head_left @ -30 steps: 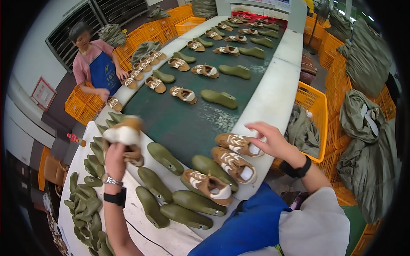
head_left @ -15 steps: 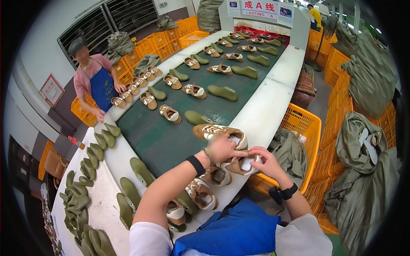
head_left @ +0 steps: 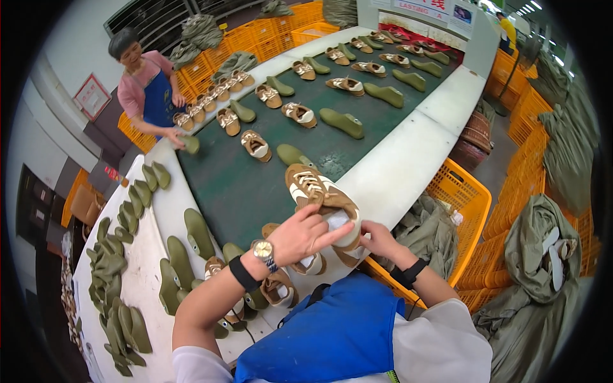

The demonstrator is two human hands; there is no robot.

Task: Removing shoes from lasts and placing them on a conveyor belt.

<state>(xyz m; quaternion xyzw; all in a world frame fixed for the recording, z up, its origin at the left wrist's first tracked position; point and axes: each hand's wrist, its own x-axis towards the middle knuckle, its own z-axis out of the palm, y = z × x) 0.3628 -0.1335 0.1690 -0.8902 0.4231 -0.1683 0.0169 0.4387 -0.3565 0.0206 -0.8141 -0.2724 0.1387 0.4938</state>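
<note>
Brown-and-white lace-up sneaker [head_left: 308,182]: just right of centre, toe to upper left, heel to lower right, over the join of the green conveyor belt [head_left: 220,179] and the white ledge [head_left: 399,163]. Your right hand [head_left: 382,242] has its fingers pinched at the heel. Your left hand [head_left: 300,235] lies over the collar, index finger stretched across the opening toward the heel, others curled at the near side; thumb hidden, so can't tell if it grips. Another heel seems to show just under this one; overlap hides the rest.

Handling, my judgement: pinch the heel rim lightly so the collar doesn't crease; support the side with the left fingers rather than pressing into the white lining; leave the laces flat; square the heel before letting go. Lift your left forearm a bit: it crosses above a second sneaker [head_left: 280,288] at lower centre and could knock it or the green shoe lasts [head_left: 199,233] on the surface [head_left: 142,271].

Writing: red lettering on the sign [head_left: 421,7] at top right of centre, cut by the frame edge, photo sheet [head_left: 461,14] beside it; red-bordered wall notice [head_left: 91,97], upper left, too small to read. Bottle [head_left: 113,173] at left, reddish label, illegible. No brand readable on the sneaker.
</note>
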